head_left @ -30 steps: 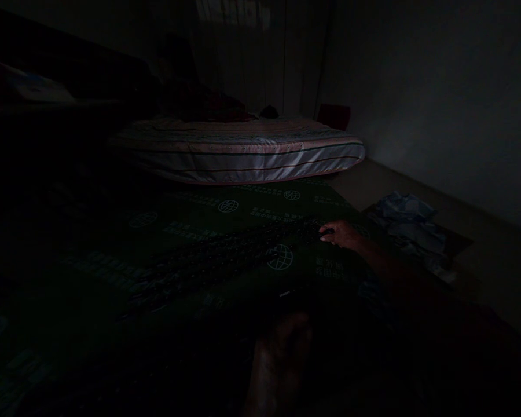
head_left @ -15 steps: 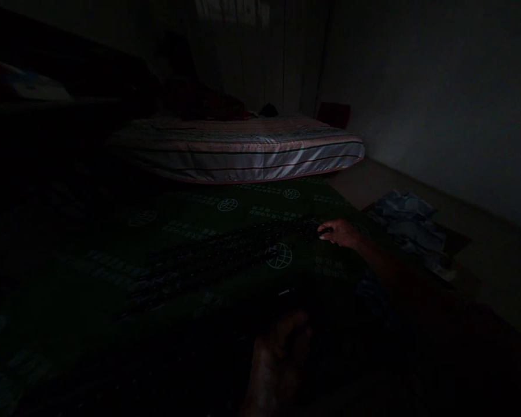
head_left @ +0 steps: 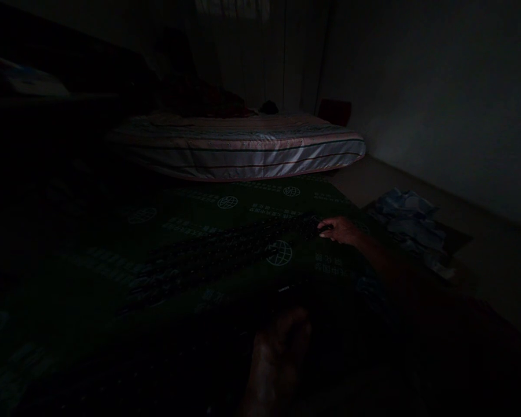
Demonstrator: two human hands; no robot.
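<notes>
The room is very dark. My right hand (head_left: 342, 230) reaches forward over a dark green mat (head_left: 243, 202) printed with white globe marks. Its fingers are closed on the right end of a long dark patterned strip of cloth (head_left: 226, 252), which lies stretched leftward across the mat. My left hand is not in view. A dim shape that looks like my bare foot (head_left: 278, 359) rests at the bottom centre.
A striped, shiny mattress (head_left: 243, 150) lies on the floor beyond the mat. A heap of pale blue cloth (head_left: 410, 223) sits on the bare floor to the right, near the wall. A small red object (head_left: 334, 112) stands behind the mattress.
Almost nothing differs; my right hand keeps its hold on the cloth's end and has edged slightly up and to the left in the picture.
</notes>
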